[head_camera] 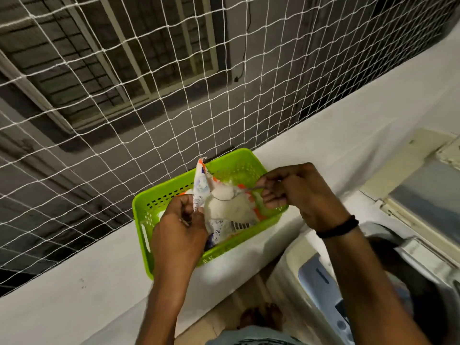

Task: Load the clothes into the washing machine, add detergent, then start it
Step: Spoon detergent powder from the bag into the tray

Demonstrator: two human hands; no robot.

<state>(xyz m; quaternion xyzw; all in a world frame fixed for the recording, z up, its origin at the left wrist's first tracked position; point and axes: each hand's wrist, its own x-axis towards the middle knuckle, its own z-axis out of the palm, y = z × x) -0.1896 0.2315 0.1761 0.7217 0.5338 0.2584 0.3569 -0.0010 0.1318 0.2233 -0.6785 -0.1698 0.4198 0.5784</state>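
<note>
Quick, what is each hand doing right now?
Left hand: closed on the edge of the detergent bag, holding it open.
Right hand: closed on a spoon heaped with white powder.

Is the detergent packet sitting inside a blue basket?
No, the detergent packet sits in a green basket on the white ledge.

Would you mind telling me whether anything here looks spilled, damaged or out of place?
Nothing looks spilled. The left hand holds the open detergent bag inside the green basket on the ledge, and the right hand lifts a heaped spoon over the bag's mouth. No powder shows on the ledge.
</note>
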